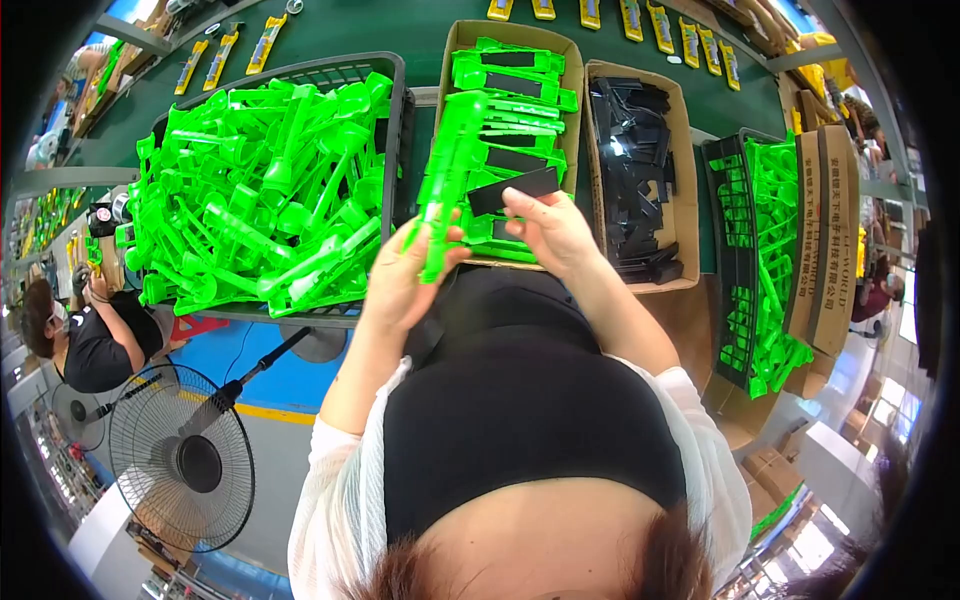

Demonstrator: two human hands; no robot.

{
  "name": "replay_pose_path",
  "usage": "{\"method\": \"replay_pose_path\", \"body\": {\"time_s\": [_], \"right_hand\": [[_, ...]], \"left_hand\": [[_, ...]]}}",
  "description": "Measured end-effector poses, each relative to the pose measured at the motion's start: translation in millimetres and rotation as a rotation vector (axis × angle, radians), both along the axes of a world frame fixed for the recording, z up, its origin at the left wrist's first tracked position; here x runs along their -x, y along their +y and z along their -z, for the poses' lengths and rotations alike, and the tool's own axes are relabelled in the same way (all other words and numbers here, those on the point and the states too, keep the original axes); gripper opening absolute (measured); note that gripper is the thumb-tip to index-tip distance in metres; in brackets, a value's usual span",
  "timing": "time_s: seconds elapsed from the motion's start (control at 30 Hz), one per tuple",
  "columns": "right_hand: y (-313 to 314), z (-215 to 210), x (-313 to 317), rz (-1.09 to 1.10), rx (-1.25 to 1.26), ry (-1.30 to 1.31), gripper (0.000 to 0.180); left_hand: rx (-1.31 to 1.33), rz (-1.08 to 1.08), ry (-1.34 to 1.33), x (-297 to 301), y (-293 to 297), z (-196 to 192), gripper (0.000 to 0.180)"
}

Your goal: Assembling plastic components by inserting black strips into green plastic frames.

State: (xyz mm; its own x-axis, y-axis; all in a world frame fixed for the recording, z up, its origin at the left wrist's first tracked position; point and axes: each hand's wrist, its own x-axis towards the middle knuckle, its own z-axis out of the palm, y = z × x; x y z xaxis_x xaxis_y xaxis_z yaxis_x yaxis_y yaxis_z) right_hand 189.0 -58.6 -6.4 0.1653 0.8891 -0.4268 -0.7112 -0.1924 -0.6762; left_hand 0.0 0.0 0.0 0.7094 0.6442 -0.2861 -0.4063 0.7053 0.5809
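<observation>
Green workbench [400, 30] carries a crate [330, 70] of green plastic parts and two cardboard boxes. Left hand [405, 275] grips a long green plastic piece [440, 195] upright over the nearer box [570, 60]; right hand [550, 230] pinches a black strip [512, 190] against it.

Two open brown cardboard boxes sit side by side ahead: the left box [570, 60] holds green parts, the right box [682, 130] black parts. Flat brown printed cartons [830, 240] stand stacked at far right.
</observation>
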Motion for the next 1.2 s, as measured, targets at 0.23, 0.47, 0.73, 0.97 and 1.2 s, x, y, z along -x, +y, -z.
{"method": "replay_pose_path", "body": {"time_s": [0.23, 0.47, 0.73, 0.97, 1.2], "right_hand": [[1.1, -25.7, 3.1, -0.225, 0.029, -0.447, 0.014], [-16.6, -48.5, -32.7, -0.561, 0.089, -0.643, 0.02], [-8.1, -51.5, -7.0, -0.579, 0.163, -0.863, 0.018], [-13.7, -50.8, -1.3, -0.562, 0.171, -1.105, 0.021], [-12.5, -57.8, 3.6, -0.571, 0.272, -1.124, 0.023]], "left_hand": [[-0.241, 0.023, 0.237, -12.6, 0.5, -11.2, 0.027], [-0.698, 0.022, 0.762, 20.4, 44.0, -9.6, 0.019], [-0.578, 0.326, 0.661, 21.1, 41.6, -4.3, 0.015], [-0.494, 0.338, 0.668, 18.3, 37.6, -2.7, 0.014], [-0.477, 0.35, 0.704, 15.8, 37.9, 2.6, 0.013]]}}
